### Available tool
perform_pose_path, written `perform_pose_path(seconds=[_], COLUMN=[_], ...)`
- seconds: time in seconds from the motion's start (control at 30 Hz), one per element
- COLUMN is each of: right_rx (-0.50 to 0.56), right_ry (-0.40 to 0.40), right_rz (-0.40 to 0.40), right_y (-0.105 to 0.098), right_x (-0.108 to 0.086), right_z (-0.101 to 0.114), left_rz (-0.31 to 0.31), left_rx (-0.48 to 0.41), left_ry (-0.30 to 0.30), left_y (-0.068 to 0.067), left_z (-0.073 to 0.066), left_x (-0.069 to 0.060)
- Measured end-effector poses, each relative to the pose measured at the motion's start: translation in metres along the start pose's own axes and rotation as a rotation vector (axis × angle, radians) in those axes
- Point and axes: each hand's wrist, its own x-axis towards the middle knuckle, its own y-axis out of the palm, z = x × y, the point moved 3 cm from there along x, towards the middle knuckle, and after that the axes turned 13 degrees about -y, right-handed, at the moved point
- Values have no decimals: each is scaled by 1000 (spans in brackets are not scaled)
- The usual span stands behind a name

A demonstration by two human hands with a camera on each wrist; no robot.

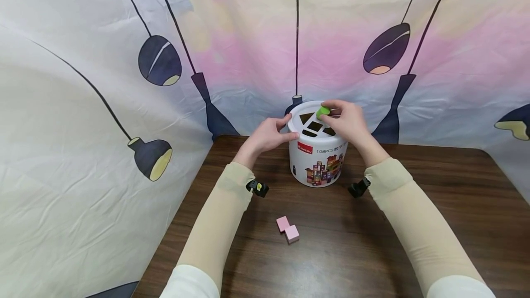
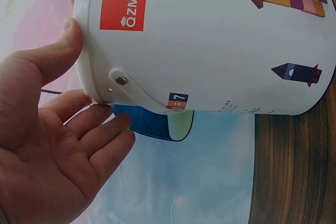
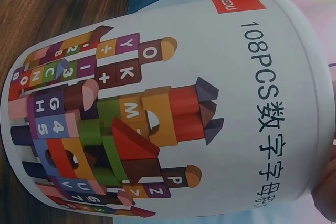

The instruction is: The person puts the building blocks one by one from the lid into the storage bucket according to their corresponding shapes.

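Observation:
A white block bucket (image 1: 318,162) with a printed label stands on the table, its lid (image 1: 295,121) cut with several shaped holes. My left hand (image 1: 269,133) rests against the lid's left rim, thumb at the front and fingers along the side. In the left wrist view the fingers of this left hand (image 2: 58,129) look fairly straight. Between thumb and fingers, my right hand (image 1: 348,121) pinches a green cylinder block (image 1: 323,112) upright at a hole near the lid's back. How deep the cylinder sits is hidden. Mostly the bucket's printed side (image 3: 210,51) fills the right wrist view.
Two pink blocks (image 1: 283,224) lie touching on the dark wooden table (image 1: 331,261), nearer to me than the bucket. Behind the table hangs a cloth backdrop (image 1: 248,36) painted with lamps. Black wrist cameras (image 1: 257,188) sit below both hands.

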Motion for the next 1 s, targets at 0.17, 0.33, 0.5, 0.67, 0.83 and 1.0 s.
perform_pose_path(seconds=[0.17,0.33,0.5,0.67,0.83,1.0], right_rx=[-34,-53,-70,-94,-114,-137], right_ry=[7,12,23,19,8,8], right_rz=[23,24,28,27,11,1], right_y=[2,3,4,8,9,10], right_x=[2,5,6,6,5,4], right_z=[1,1,1,1,1,1], left_rz=[2,0,0,2,-1,0], left_rx=[2,1,-1,-5,-10,-7], left_ry=[2,2,6,14,15,17], left_y=[0,1,1,1,1,1], left_z=[0,0,1,2,2,2], left_x=[0,1,1,1,1,2])
